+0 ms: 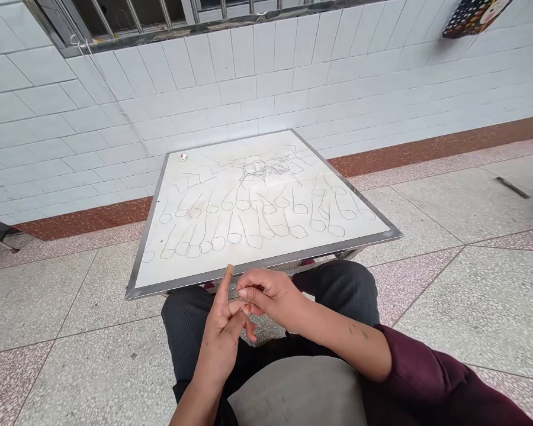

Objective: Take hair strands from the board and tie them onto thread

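My left hand (227,331) and my right hand (270,296) meet over my lap, close to the table's front edge. Between them runs a thin wire (235,289), faint and mostly covered by the fingers. The left thumb presses against the fingers on it, while the left index finger points upward. My right thumb and fingertips pinch the wire just above. On the white table (195,269) lie rows of thin wires bent into loops with long tails, such as a looped wire (234,238).
Toward the table's back is a tangle of bent wires (264,168). A small white and red object (183,157) sits at its far left corner. Behind stands a tiled wall (249,89) with a barred window. A dark strip (513,187) lies on the floor at right.
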Motion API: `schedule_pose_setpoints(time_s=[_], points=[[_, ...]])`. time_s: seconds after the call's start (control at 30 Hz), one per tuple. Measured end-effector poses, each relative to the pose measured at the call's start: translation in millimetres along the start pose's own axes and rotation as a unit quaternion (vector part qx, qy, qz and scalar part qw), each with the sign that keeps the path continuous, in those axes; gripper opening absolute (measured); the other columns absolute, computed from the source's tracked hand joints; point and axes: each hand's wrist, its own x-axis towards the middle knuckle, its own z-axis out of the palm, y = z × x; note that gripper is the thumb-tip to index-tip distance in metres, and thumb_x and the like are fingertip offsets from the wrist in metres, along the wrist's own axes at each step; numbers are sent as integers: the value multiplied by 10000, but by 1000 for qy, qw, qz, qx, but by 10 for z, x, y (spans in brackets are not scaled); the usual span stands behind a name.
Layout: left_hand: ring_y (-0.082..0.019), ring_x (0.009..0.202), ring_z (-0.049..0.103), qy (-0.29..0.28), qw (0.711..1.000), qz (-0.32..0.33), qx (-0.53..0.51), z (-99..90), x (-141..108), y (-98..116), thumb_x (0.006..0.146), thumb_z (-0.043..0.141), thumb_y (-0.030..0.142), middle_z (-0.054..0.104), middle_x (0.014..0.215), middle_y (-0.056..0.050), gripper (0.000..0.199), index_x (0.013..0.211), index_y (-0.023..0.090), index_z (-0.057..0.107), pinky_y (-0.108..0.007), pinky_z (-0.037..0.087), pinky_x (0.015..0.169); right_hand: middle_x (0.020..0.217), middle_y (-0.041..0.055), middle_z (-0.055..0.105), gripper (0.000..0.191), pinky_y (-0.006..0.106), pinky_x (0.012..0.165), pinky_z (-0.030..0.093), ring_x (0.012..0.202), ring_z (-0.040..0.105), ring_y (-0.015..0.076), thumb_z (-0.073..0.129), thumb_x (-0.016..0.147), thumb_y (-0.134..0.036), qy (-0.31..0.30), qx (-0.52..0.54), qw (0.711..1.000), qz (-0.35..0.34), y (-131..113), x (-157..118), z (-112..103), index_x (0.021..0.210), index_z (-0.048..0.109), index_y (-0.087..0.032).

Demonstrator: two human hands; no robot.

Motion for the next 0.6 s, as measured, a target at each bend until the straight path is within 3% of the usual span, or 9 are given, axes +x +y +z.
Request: schedule_pose_setpoints(time_s=[0.13, 0.27, 0.4, 0.47, 0.6], points=[[-123, 522, 528, -6, 1000, 1, -7, 21, -7, 23, 935, 614, 354, 625, 624, 61, 832, 1581, 282, 94, -325, 510, 724, 648, -48, 563, 178, 238, 510, 425, 487, 480, 86, 642, 872, -376, -19, 210, 974, 86, -9, 35, -32, 813, 604, -213], [-103, 499, 523, -25, 1000, -6, -12, 24, -29, 34, 946, 597, 355, 694, 750, 26, 793, 1576, 307, 119, -337, 514, 729, 717, -19, 624, 218, 253, 638, 457, 643, 558, 110, 729, 809, -395, 14, 255, 962, 100, -23, 97, -90, 795, 637, -198], [-91, 497, 518, -31, 999, -14, -11, 27, -62, 37, 951, 588, 358, 727, 862, -15, 765, 1572, 310, 144, -340, 514, 732, 727, -21, 634, 204, 249, 652, 439, 645, 541, 102, 750, 804, -371, 46, 294, 951, 86, -26, 142, -120, 793, 645, -196], [-94, 494, 513, -36, 999, -18, -13, 31, -75, 36, 949, 590, 365, 718, 833, -14, 772, 1574, 297, 143, -342, 520, 724, 732, -21, 640, 198, 249, 656, 434, 648, 539, 101, 752, 805, -361, 68, 300, 948, 75, -29, 163, -140, 791, 644, -196], [-113, 479, 486, -35, 999, -12, -23, 39, -96, 52, 941, 605, 374, 588, 570, 64, 796, 1577, 261, 141, -332, 531, 709, 727, -22, 640, 202, 254, 669, 430, 653, 537, 102, 762, 795, -356, 81, 299, 949, 64, -46, 190, -170, 784, 641, -195]])
